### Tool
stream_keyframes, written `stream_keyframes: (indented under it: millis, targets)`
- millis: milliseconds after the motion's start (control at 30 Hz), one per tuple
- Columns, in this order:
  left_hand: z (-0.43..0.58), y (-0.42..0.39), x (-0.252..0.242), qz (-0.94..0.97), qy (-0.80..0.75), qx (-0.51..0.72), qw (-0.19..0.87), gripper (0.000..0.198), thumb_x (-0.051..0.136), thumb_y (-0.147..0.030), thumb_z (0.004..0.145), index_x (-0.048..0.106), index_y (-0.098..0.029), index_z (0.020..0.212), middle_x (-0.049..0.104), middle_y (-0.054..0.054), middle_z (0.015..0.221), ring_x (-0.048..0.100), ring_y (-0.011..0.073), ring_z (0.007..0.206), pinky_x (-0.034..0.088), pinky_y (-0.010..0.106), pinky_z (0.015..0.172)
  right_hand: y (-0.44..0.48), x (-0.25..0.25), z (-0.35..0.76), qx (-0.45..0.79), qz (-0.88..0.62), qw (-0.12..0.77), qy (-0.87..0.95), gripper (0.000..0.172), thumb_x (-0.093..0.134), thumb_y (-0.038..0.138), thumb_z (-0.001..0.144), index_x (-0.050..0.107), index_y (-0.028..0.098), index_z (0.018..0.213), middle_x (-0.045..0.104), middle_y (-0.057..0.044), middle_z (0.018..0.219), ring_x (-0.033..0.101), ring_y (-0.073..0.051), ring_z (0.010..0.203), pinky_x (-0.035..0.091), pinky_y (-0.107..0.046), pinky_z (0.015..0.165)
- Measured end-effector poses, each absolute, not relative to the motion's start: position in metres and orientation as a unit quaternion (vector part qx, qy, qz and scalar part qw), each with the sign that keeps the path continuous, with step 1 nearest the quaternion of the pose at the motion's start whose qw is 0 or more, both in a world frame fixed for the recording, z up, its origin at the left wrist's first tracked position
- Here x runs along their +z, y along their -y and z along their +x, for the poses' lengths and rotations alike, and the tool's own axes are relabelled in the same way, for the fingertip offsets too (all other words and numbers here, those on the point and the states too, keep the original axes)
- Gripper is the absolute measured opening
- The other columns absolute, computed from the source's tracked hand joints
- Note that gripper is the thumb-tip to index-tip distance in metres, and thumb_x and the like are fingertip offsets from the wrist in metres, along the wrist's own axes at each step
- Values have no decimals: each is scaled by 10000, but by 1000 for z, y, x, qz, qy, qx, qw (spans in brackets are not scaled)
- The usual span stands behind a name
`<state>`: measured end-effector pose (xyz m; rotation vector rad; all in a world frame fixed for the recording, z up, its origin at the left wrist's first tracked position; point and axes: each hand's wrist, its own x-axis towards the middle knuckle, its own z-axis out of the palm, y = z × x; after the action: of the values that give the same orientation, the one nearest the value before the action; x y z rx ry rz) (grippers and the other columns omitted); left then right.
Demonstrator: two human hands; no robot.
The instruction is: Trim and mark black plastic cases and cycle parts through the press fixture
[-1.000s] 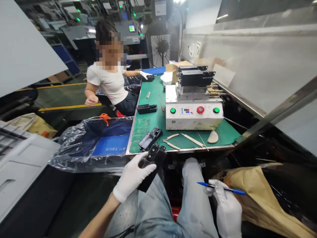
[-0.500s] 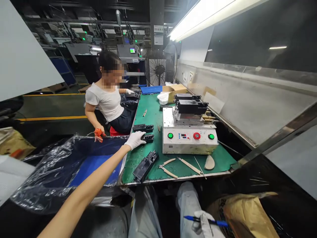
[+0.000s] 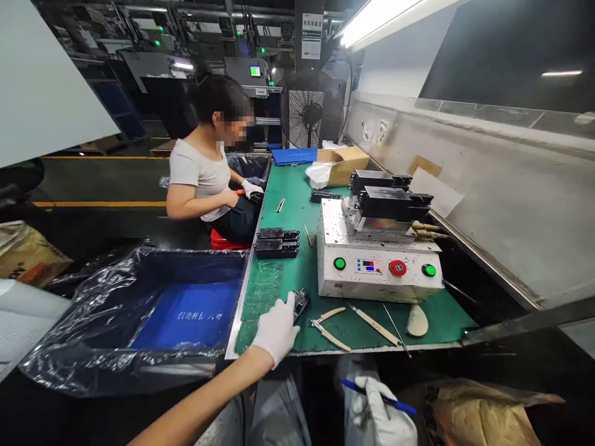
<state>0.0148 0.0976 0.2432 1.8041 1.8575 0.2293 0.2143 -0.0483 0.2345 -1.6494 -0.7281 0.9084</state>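
My left hand [image 3: 279, 328], in a white glove, is closed over a black plastic part [image 3: 301, 302] near the front edge of the green table mat. Most of that part is hidden under the glove; its far end sticks out past my fingers. Low over my lap, my gloved right hand [image 3: 381, 409] grips a slim blue pen-like tool [image 3: 403, 407]. Farther back, two black plastic parts [image 3: 277, 249] lie side by side along the table's left edge. To the right of my left hand are side cutters [image 3: 332, 328] with pale handles.
A white machine [image 3: 381, 275] with buttons carries two more black parts [image 3: 395, 203]. A knife [image 3: 374, 323] and a thin rod [image 3: 395, 328] lie before it. At left stands a plastic-lined bin [image 3: 158, 359]. A co-worker [image 3: 199, 173] sits beyond, holding a black part.
My left hand has left the two parts at the back and come toward me onto the nearer black part. The co-worker's orange-marked hand has moved over to their other hand.
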Motion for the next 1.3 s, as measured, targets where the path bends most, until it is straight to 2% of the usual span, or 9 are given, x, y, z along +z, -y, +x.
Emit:
stream_keyframes:
  millis: [133,200,267,333,533,667,833,1067,1300]
  targets:
    - [-12,-98,258,613,-658,202,388,433,588,-396,906,641,-175,1275,755,160,1149,748,357,1023,584,481,900,46,262,182,435,-627,571,304,495,696,673,882,764,191,792,625,-6,475,585,-170,369,487,-251,369]
    - [-25,-91,274,582,-629,280,432,474,491,-500,967,603,-181,1299,755,111,1242,724,271,1116,585,375,945,47,279,172,417,-587,589,367,410,675,556,949,787,188,807,651,-16,509,626,-174,419,529,-257,421]
    - [-32,-79,291,530,-603,378,462,534,515,-540,964,569,-180,1355,704,100,1385,664,244,1251,534,348,1060,48,292,166,380,-542,586,467,284,661,405,985,818,197,869,728,-40,625,699,-188,524,599,-277,522]
    - [-32,-66,306,464,-574,466,488,539,629,-525,919,599,-199,1348,694,82,1418,638,247,1297,484,363,1132,48,301,165,321,-495,563,579,176,655,253,977,827,215,968,792,-61,778,759,-204,654,645,-300,632]
    - [-28,-46,324,396,-587,528,468,518,715,-476,878,658,-204,1315,709,80,1403,656,281,1259,469,425,1141,46,306,161,211,-402,521,723,274,640,27,913,753,217,1075,808,-56,903,780,-182,775,648,-283,704]
    - [-30,-43,323,402,-576,518,489,540,710,-518,884,652,-216,1328,685,83,1445,649,289,1273,459,435,1150,44,297,151,187,-386,517,741,300,645,7,907,722,204,1120,811,-71,960,786,-197,838,649,-309,744]
    - [-29,-42,320,409,-594,513,466,598,715,-527,884,630,-192,1372,673,115,1457,610,302,1338,405,445,1196,48,290,149,159,-380,516,751,235,631,2,924,713,190,1038,799,-64,872,772,-192,752,612,-305,672]
    - [-25,-39,320,405,-574,524,481,553,716,-481,899,631,-227,1382,701,75,1424,631,280,1324,444,431,1175,53,294,141,166,-366,489,774,280,601,50,949,697,201,1164,795,-67,913,767,-202,776,611,-334,693]
    - [-24,-31,326,398,-577,531,477,538,735,-460,896,646,-257,1385,690,50,1441,587,272,1373,388,424,1220,55,294,130,173,-350,475,788,253,593,78,963,701,199,1157,801,-70,912,775,-215,782,624,-340,696]
